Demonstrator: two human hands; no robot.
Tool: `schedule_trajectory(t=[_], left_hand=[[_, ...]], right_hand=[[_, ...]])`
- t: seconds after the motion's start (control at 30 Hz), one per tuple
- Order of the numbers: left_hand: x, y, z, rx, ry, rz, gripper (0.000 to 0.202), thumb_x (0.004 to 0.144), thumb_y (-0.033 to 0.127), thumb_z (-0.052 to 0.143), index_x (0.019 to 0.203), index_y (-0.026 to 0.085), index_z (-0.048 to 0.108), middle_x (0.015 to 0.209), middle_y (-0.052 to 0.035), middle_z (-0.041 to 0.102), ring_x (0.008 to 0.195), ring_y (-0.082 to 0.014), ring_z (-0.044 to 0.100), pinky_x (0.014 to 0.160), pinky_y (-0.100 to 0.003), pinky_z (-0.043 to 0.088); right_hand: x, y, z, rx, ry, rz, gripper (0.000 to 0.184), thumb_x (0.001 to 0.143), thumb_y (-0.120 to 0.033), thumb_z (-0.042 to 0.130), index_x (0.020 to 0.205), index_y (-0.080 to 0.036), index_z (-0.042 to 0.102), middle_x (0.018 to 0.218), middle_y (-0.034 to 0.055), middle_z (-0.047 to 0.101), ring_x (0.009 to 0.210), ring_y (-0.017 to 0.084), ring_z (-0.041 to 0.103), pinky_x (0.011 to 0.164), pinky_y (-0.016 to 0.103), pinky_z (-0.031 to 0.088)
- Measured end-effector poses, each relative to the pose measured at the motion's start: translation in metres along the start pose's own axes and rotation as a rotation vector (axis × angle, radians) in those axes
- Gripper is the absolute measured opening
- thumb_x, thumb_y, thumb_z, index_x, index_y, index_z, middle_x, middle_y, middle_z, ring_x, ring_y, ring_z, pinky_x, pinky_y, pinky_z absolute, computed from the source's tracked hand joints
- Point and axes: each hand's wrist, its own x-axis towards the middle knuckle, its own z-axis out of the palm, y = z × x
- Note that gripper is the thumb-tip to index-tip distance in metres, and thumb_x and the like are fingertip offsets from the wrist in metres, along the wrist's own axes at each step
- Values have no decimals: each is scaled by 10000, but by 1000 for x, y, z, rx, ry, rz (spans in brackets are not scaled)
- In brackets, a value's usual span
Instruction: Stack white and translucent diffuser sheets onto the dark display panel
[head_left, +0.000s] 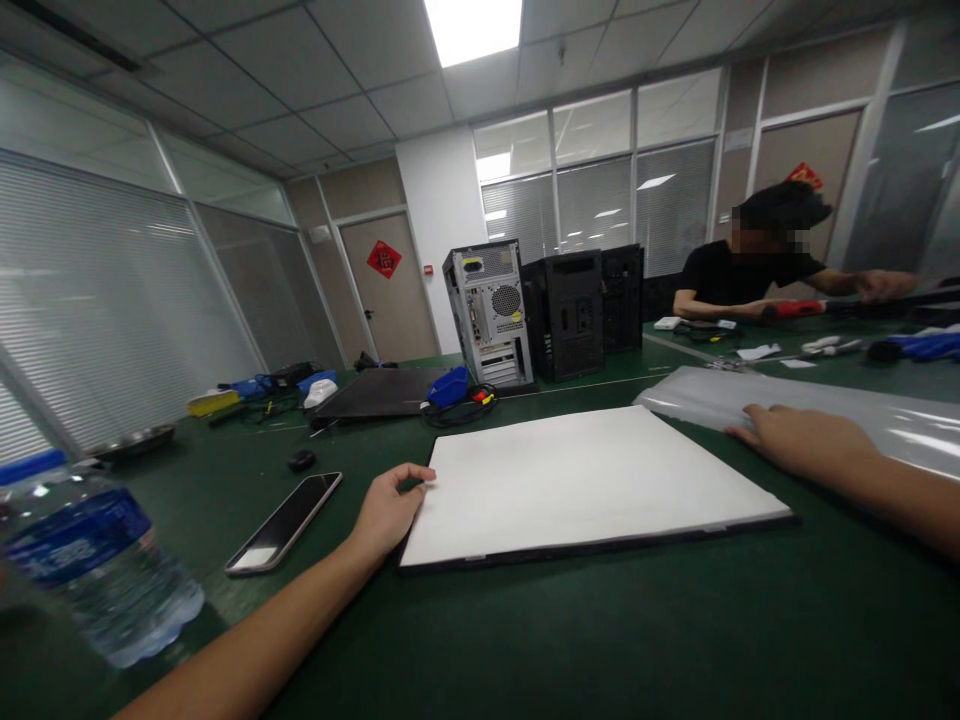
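A water bottle (90, 560) stands far out to the left of the left hand (386, 512), with a phone (285, 522) lying just beside that hand on the green table (600, 640). The left hand's fingers curl against the left edge of the white panel (592, 480); whether they actually pinch it, I cannot tell. The panel lies flat between both hands. To its right, the right hand (806, 440) rests spread and palm down on a glossy plastic sheet (885, 415).

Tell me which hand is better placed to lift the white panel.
Left, probably. The left hand grips the white panel at its left edge, fingers curled around it, while the right hand lies flat on the grey plastic sheet, off the panel.
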Motion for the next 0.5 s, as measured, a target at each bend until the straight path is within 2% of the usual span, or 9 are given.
schedule_trajectory(t=[0.33, 0.5], left_hand=[[-1, 0, 0, 7, -10, 16, 184, 767, 217, 602, 896, 198, 732, 840, -28, 742, 679, -195, 662, 568, -254, 441], [-1, 2, 0, 15, -1, 9, 183, 772, 197, 599, 896, 188, 734, 796, -28, 732, 662, -188, 655, 568, -246, 434]], right_hand=[[-3, -2, -2, -7, 25, -9, 631, 951, -606, 217, 1244, -153, 545, 1188, 255, 612, 1010, 402, 617, 761, 508, 454], [-3, 0, -3, -8, 29, -19, 620, 955, -589, 213, 1244, -151, 544, 1179, 246, 619, 990, 387, 624, 761, 498, 463]])
